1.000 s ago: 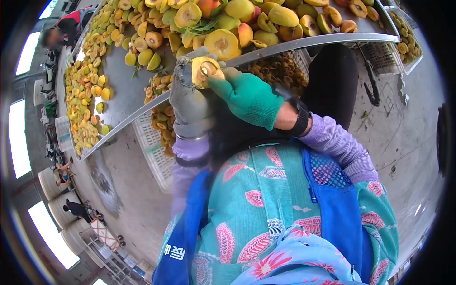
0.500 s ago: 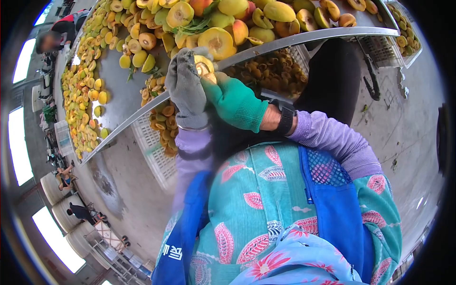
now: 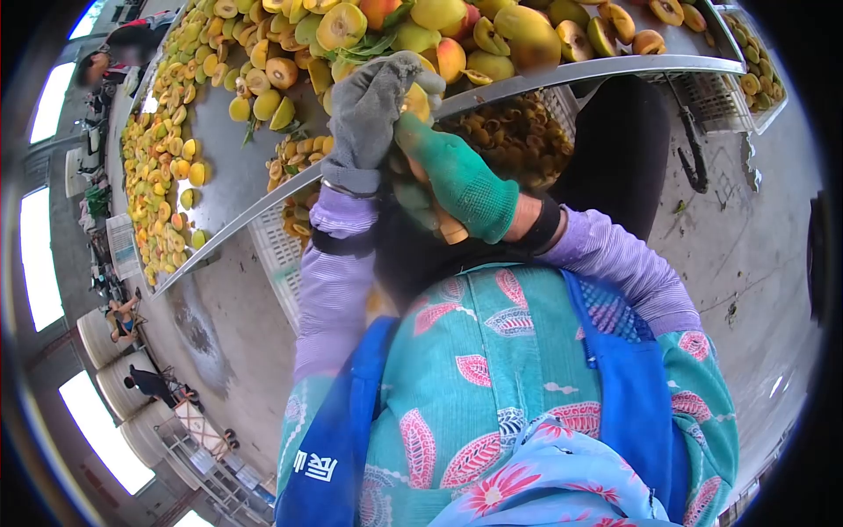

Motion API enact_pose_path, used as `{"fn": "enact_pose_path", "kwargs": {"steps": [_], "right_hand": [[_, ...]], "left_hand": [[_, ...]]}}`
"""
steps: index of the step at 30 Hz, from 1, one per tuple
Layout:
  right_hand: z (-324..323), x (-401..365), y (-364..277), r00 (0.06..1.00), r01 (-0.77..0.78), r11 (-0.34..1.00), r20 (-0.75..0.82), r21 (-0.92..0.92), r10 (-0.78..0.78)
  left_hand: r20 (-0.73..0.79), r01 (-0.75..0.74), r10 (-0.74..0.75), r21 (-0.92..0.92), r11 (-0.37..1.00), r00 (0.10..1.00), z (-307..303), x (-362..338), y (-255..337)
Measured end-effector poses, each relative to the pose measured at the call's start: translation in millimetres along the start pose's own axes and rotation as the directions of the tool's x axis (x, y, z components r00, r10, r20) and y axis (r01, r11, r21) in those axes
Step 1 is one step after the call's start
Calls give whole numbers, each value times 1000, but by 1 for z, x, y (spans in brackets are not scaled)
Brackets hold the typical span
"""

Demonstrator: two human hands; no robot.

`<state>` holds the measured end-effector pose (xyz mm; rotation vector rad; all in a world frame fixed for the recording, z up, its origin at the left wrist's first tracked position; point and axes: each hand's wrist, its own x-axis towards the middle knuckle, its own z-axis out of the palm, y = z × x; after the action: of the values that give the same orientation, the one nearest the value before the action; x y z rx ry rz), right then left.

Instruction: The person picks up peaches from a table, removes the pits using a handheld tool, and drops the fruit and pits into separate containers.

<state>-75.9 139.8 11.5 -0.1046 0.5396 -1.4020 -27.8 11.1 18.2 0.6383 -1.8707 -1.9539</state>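
My left hand (image 3: 369,110), in a grey glove, is closed around a yellow peach piece (image 3: 416,102), mostly covered by its fingers. In a green glove, my right hand (image 3: 470,184) grips a tool with a tan handle (image 3: 452,229); the handle's end sticks out below the fist. The tool's working end is hidden at the fruit, where the right thumb meets the peach. Both hands are together over the near rim of the metal table. Just beyond them lie halved and whole peaches (image 3: 342,26) with a few green leaves (image 3: 364,48).
The metal table's rim (image 3: 606,67) crosses in front of me. Below it, a white crate (image 3: 277,255) and a pile of brown-orange fruit halves (image 3: 514,132) sit near my legs. Another fruit-filled crate (image 3: 751,83) stands at right. Other people (image 3: 149,382) are far left.
My left hand has turned and shifted slightly up, so the peach's cut face shows less. My right hand has rotated, and the tan handle has come into sight beneath it.
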Motion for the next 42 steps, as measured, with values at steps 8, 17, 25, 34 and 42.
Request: {"fn": "enact_pose_path", "kwargs": {"steps": [8, 17, 25, 34, 42], "right_hand": [[-16, -11, -2, 775, -338, 913, 618, 227, 133], [-57, -14, 13, 930, -360, 896, 24, 260, 367], [-10, 14, 5, 885, 228, 620, -106, -750, -454], [-20, 55, 16, 852, 137, 62, 86, -989, -516], [-28, 51, 22, 807, 209, 159, 78, -965, -585]], "left_hand": [[-559, -182, -95, -419, 890, 824, 5, -49, 11], [-307, 289, 115, 946, 146, 945, -222, -10, -35], [39, -77, 167, 970, 230, 985, -186, 4, -32], [-279, -244, 503, 624, 742, 818, -54, -35, -29], [-359, -185, 427, 545, 818, 830, -28, -27, -24]]}}
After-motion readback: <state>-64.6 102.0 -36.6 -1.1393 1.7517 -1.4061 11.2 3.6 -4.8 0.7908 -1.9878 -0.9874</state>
